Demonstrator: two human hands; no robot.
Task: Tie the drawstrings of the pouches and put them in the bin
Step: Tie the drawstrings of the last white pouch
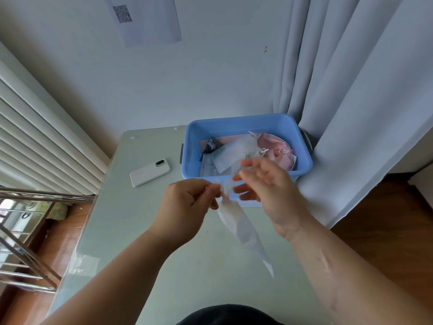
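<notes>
A white translucent pouch (241, 227) hangs in the air above the table, its gathered neck up between my hands. My left hand (187, 202) pinches the neck and a drawstring end. My right hand (264, 184) holds the other drawstring loop (230, 181) with curled fingers, just in front of the bin. The blue plastic bin (234, 124) stands at the back right of the table. Inside it lie several pouches, among them a white one (234, 151) and a pink one (274, 143).
A white phone (150, 172) lies on the pale table (145, 231) left of the bin. Grey curtains (351, 90) hang close behind and right of the bin. A radiator and a metal rack (25, 231) stand at the left. The wall is close behind.
</notes>
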